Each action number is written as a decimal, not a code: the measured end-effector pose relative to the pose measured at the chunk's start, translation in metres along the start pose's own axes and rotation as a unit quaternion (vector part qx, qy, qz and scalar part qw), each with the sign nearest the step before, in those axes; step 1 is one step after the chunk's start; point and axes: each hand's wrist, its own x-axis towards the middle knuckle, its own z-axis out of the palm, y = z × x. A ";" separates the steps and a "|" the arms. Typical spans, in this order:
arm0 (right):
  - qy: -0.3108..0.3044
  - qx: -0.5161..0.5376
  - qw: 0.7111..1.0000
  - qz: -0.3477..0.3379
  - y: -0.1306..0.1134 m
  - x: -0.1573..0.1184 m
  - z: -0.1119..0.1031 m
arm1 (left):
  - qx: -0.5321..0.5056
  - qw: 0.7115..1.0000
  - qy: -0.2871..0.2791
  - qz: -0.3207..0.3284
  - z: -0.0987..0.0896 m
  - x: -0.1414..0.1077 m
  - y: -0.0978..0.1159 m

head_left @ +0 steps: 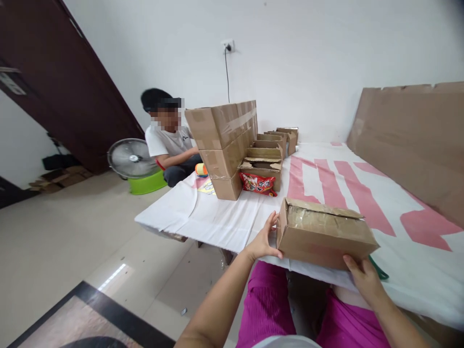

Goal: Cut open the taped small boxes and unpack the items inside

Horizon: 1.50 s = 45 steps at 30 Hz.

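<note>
A taped brown cardboard box is at the table's front edge before me, its top flap slightly raised along the far side. My left hand grips its left end, thumb at the lower corner and fingers behind. At the lower right front, my right hand holds the same box, with some fingers hidden under or behind it. Part of a green object shows behind the box's right end. Farther off, a red snack packet leans against a row of open cardboard boxes.
Stacked taped boxes form a wall left of the open ones. Behind it sits a person in a dark cap, near a tape roll and a fan. White-and-pink cloth covers the table; a large cardboard sheet stands at right.
</note>
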 end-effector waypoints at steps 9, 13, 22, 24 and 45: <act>-0.155 0.123 0.978 -0.065 -0.013 -0.008 -0.001 | -0.144 0.983 0.109 -0.039 -0.002 -0.003 -0.002; -0.155 0.127 0.973 -0.115 -0.022 -0.011 -0.001 | -0.209 0.956 0.167 -0.119 -0.006 -0.007 -0.013; -0.102 0.092 0.986 -0.098 -0.021 -0.011 0.003 | -0.152 0.975 0.126 -0.100 -0.005 -0.008 -0.007; -0.040 0.071 0.993 -0.088 -0.017 -0.010 0.006 | -0.103 0.986 0.105 -0.080 -0.002 -0.005 -0.002; 0.033 0.098 0.989 -0.101 -0.059 0.004 -0.002 | -0.103 0.993 0.020 -0.043 -0.004 0.001 -0.009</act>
